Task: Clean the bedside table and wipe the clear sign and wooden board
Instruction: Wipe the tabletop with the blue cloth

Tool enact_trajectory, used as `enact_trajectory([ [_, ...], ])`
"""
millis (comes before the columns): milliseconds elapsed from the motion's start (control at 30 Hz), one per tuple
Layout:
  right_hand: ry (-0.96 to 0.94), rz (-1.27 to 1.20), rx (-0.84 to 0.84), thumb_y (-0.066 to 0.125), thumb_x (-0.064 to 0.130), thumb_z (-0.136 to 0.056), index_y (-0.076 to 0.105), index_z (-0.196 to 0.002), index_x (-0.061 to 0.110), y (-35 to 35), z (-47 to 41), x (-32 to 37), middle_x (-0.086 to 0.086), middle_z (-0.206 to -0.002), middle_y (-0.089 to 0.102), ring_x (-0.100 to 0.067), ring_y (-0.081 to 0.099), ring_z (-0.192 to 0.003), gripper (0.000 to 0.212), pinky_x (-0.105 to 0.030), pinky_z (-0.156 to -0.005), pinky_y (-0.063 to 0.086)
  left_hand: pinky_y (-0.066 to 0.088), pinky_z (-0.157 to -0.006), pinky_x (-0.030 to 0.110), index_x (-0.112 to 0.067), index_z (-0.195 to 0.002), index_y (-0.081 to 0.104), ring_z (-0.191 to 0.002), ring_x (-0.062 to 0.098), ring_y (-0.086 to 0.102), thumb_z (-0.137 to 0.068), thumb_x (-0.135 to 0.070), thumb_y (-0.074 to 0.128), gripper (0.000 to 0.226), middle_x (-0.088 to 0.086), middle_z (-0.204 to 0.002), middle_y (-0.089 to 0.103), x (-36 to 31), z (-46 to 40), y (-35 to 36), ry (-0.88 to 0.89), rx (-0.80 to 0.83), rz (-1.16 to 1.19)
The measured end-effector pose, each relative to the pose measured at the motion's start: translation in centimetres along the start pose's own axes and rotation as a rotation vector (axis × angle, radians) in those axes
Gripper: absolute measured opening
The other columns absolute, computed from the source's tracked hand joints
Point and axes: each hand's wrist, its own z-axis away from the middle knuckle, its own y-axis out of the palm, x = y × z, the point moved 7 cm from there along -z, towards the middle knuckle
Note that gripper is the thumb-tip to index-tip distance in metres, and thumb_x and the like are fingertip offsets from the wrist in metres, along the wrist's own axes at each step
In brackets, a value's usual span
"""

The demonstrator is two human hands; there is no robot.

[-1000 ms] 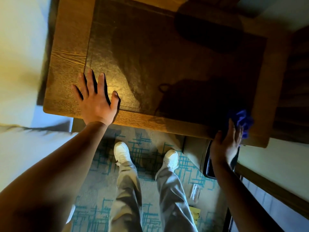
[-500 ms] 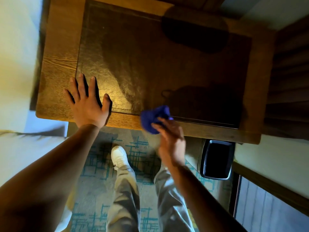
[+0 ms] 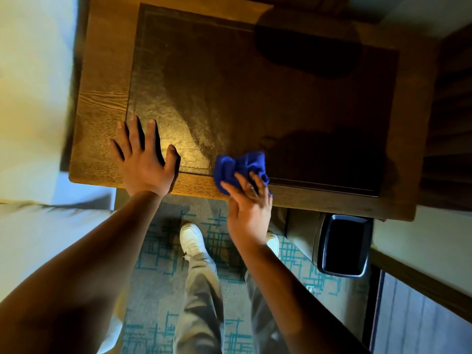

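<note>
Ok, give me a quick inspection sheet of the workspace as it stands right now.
Surface: bedside table, wooden frame around a dark textured inset, partly in shadow.
Job's things: blue cloth bunched on the table's near edge; clear sign and wooden board not seen.
Clutter: nothing seen on the tabletop.
Grippers: left hand flat on the table, fingers spread; right hand holds the cloth.
Cables: nothing seen.
Surroundings: black bin on the floor at the right, patterned carpet, white bedding at the left.
</note>
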Motion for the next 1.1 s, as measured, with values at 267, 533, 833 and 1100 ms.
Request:
enact_trajectory([
  [267,-0.170,-0.066,0.107,0.053,0.016,-0.087,0.077,-0.109,0.030,0.3,1.4,2.0,0.012,-0.123,0.070,-0.022,0.055,-0.119,0.035,-0.038,-0.092,0.043,0.004,-0.124,0.059,-0.025,-0.156,0.030,-0.156,0.037,0.008,-0.097,-0.048,0.044,0.065,0.013,-0.168,0.017,0.1,0.1,0.0,0.012,-0.008,-0.009],
  [533,0.096,-0.376,0.143,0.060,0.018,-0.096,0.071,-0.121,0.028,-2.8,0.2,0.6,0.005,-0.114,0.072,-0.014,0.065,-0.101,0.029,-0.026,-0.082,0.052,0.005,-0.123,0.058,-0.025,-0.155,0.034,-0.156,0.035,0.009,-0.096,-0.050,0.044,0.065,0.012,-0.168,0.019,0.4,-0.4,-0.6,0.008,0.082,0.064],
  [833,0.323,-0.717,0.055,0.075,0.035,-0.083,0.060,-0.103,0.033,-4.7,-3.5,2.7,0.003,-0.097,0.069,-0.019,0.067,-0.084,0.025,-0.043,-0.066,0.057,0.053,-0.093,0.041,-0.032,-0.106,0.073,-0.099,0.018,0.072,-0.083,-0.074,0.053,0.052,-0.006,-0.099,0.077,-2.9,-1.3,-8.3,-0.023,0.533,0.591],
  [1100,0.145,-1.021,0.169,0.051,0.028,-0.095,0.070,-0.111,0.022,-7.6,-3.4,6.6,-0.013,-0.114,0.069,-0.032,0.065,-0.108,0.025,-0.059,-0.093,0.051,0.049,-0.070,0.038,-0.011,-0.098,0.071,-0.075,0.009,0.062,-0.088,-0.045,0.068,0.035,0.003,-0.079,0.068,-9.9,2.7,-11.6,0.086,0.608,1.013],
])
